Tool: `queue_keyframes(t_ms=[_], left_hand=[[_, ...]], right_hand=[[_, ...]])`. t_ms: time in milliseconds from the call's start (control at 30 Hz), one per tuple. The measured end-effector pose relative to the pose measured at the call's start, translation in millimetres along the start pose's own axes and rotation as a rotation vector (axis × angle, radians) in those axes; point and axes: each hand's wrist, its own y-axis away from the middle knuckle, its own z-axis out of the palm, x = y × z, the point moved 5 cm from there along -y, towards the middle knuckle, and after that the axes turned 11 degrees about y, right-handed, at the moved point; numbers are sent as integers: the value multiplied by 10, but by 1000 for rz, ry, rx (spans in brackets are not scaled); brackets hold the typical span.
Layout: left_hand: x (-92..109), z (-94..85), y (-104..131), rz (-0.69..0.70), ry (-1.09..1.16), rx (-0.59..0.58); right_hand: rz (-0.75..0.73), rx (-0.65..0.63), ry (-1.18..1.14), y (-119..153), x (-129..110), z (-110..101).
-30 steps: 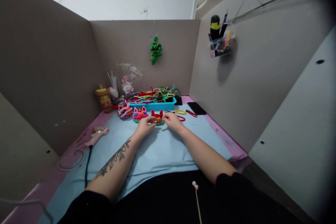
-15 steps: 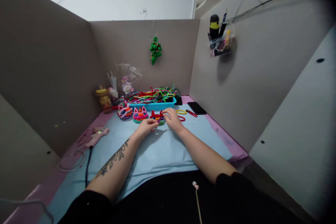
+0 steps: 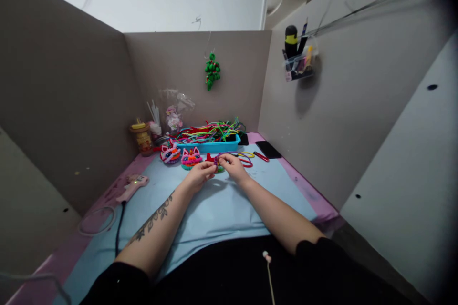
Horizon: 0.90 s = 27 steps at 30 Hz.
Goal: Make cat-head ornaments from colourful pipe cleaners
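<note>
Head view: work sits toward the back edge of the tabletop (image 3: 236, 205), in front of the blue tray (image 3: 209, 147). Left hand (image 3: 201, 174) has its fingers narrowed on a purple fuzzy strand (image 3: 216, 159); right hand (image 3: 233, 167) pinches the same strand, loose length arcing right by the scissors (image 3: 247, 163). Step in hand looks like coiling or twisting it (fingertips hide exact contact). Red-eared figure (image 3: 210, 157) is behind the hands, partly covered. Next move likely calls for a steady left pinch while the right guides the loose length round evenly, clear of the scissors.
</note>
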Motion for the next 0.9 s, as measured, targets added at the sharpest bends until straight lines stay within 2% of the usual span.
queue_keyframes(t_ms=[133,300,500,600,733,833,900], left_hand=[[-13,56,34,-37,2,-43],[-44,94,57,-92,15,-109],[-13,148,79,-85,48,-172],[2,142,62,-44,52,-129],[11,68,0,50,60,1],[39,-5,-37,93,129,100],[69,-46,-51,109,178,148]], right_hand=[[70,-83,-274,-5,34,50],[275,-236,-548,29,56,155],[334,-185,-625,30,71,138],[298,-196,-529,32,90,173],[178,-210,-312,-23,117,147],[105,-109,54,-131,239,-87],[153,29,419,-196,396,-337]])
